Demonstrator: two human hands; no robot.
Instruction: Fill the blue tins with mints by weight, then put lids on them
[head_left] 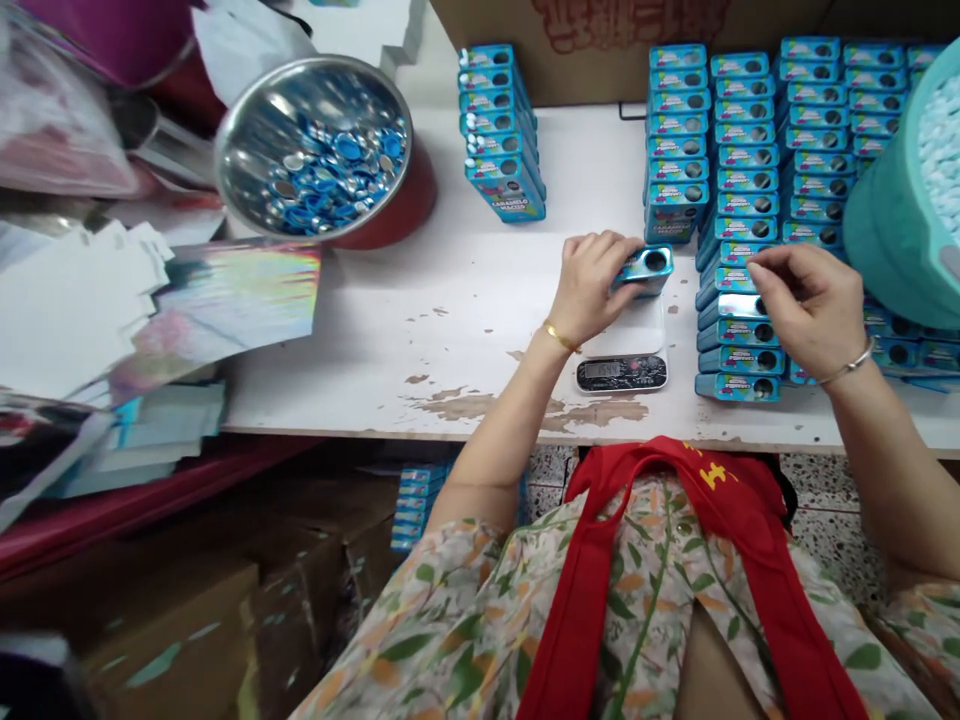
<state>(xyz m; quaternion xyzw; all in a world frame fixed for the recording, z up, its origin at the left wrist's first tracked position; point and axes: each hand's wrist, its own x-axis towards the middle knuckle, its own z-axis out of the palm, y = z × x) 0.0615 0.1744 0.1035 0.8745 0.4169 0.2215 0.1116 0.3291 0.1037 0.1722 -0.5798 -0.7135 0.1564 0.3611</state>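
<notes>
My left hand [591,285], with a gold bracelet at its wrist, is closed around a small blue tin [646,264] that has a dark round hole in its top. That tin stands on or just over the plate of a white digital scale [622,372]; I cannot tell whether it rests its weight there. The scale's display is lit. Over a row of similar blue tins [739,332], my right hand [814,300] has its thumb and fingers pinched together. Whatever the pinch holds, if anything, is too small to make out.
A green tub [874,225] of white pellets is at the right. More tins [506,190] stand at the back, some with white pellets on top. A metal bowl [247,200] holds blue caps. Paper sheets [67,310] lie left; a cardboard box [600,60] stands behind.
</notes>
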